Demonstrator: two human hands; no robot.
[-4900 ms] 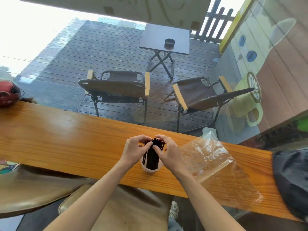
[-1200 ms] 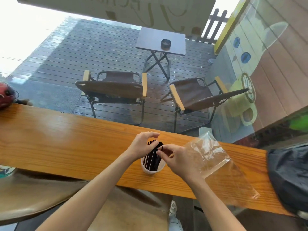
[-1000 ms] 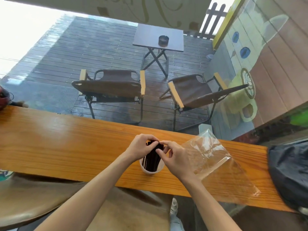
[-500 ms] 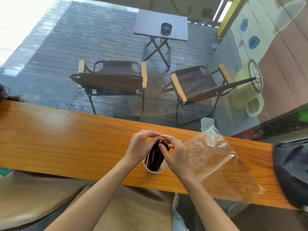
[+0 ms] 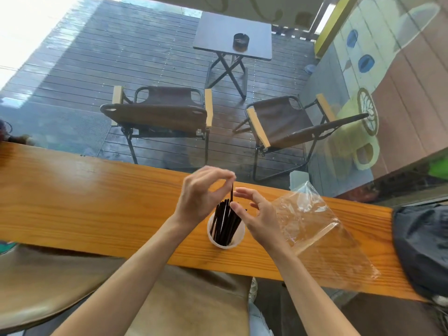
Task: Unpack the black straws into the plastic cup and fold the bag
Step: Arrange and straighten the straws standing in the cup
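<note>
The left hand (image 5: 198, 197) pinches one straw (image 5: 232, 193) by its top between thumb and forefinger, raised a little above the rest. One plastic cup (image 5: 226, 235) stands on the tabletop (image 5: 84, 202), holding a bunch of black straws (image 5: 224, 221), too crowded to count. The right hand (image 5: 260, 214) hovers just beside them, fingers spread, holding nothing. One clear bag (image 5: 322, 236) lies flat at the right, seemingly empty: unpacking looks done, folding remains.
</note>
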